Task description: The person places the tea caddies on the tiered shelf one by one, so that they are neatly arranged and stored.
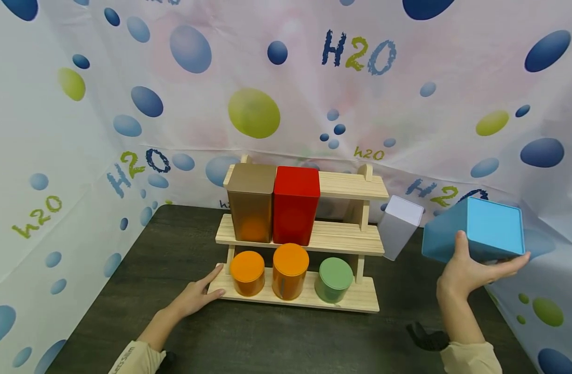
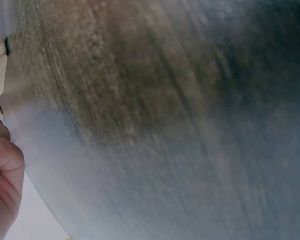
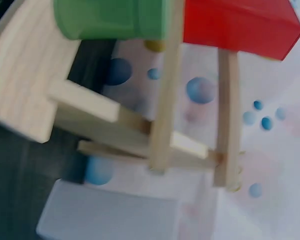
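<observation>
My right hand (image 1: 468,278) holds a light blue rectangular box (image 1: 496,226) tilted in the air at the right, thumb on its near side and fingers beneath. A three-tier wooden shelf (image 1: 346,239) stands on the dark table. My left hand (image 1: 192,300) grips the left end of its bottom tier with thumb and forefinger; curled fingers (image 2: 5,160) show in the left wrist view. On the middle tier a brown box (image 1: 250,208) and a red box (image 1: 295,208) stand side by side. Two orange canisters (image 1: 247,274) and a green canister (image 1: 334,280) sit on the bottom tier.
A white box (image 1: 400,228) stands on the table (image 1: 286,343) just right of the shelf, near the back. A white curtain (image 1: 314,104) with coloured dots and lettering hangs behind and along both sides. A black object (image 1: 428,337) lies by the right sleeve.
</observation>
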`<state>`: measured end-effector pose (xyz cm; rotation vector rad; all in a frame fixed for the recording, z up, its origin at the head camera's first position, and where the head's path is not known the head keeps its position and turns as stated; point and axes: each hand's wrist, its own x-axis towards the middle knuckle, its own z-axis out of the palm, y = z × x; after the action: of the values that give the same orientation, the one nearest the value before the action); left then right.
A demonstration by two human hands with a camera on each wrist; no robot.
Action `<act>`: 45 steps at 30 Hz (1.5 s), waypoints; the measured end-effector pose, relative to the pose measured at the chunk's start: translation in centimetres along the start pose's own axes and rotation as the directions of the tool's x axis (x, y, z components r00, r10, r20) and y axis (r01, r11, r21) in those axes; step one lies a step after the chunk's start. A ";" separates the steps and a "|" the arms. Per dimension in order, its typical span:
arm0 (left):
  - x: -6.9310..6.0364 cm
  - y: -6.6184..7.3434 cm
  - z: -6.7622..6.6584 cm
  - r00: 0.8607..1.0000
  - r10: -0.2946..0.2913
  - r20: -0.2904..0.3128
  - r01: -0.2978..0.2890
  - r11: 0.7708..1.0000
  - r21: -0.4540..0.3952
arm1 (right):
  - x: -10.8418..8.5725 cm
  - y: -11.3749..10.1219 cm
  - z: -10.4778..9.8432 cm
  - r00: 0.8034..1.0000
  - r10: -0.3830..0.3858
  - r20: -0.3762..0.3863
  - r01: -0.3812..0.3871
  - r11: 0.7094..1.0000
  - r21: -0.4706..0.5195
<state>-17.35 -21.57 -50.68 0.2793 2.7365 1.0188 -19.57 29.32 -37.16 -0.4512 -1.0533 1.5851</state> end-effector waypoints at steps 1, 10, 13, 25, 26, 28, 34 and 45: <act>0.0 0.0 0.0 1.000 -0.001 0.000 0.001 1.000 0.000 | -0.2 -0.3 0.3 1.000 -0.013 0.007 0.012 1.000 0.027; -0.1 0.3 -0.3 1.000 0.004 -0.001 -0.004 1.000 -0.002 | -1.6 -2.0 3.6 0.990 -0.085 0.115 0.056 0.971 0.234; -0.1 0.3 -0.4 1.000 0.003 0.013 -0.003 1.000 -0.007 | -2.1 -2.5 4.6 0.983 -0.108 0.150 0.069 0.967 0.244; 0.1 0.2 -0.2 1.000 0.021 0.007 -0.021 1.000 -0.008 | -3.9 -3.9 8.6 0.897 -0.218 0.384 0.090 0.942 0.324; 0.1 0.2 -0.2 1.000 0.022 0.004 -0.022 1.000 -0.009 | -4.1 -3.9 8.9 0.883 -0.225 0.412 0.088 0.941 0.326; 0.1 0.3 -0.2 1.000 0.024 0.000 -0.024 1.000 -0.015 | -4.4 -3.9 9.4 0.858 -0.212 0.468 0.063 0.947 0.314; 0.1 0.4 0.0 1.000 0.015 0.000 -0.015 1.000 -0.017 | -5.5 -3.3 10.9 0.767 -0.140 0.626 0.015 0.980 0.200; -0.1 0.3 0.0 1.000 -0.003 -0.005 0.003 1.000 -0.017 | -5.7 -2.8 13.9 0.615 0.003 0.788 -0.006 1.000 0.000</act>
<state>-17.24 -21.40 -50.48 0.2697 2.7306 1.0433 -26.75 18.61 -28.95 0.3243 -1.7080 1.8270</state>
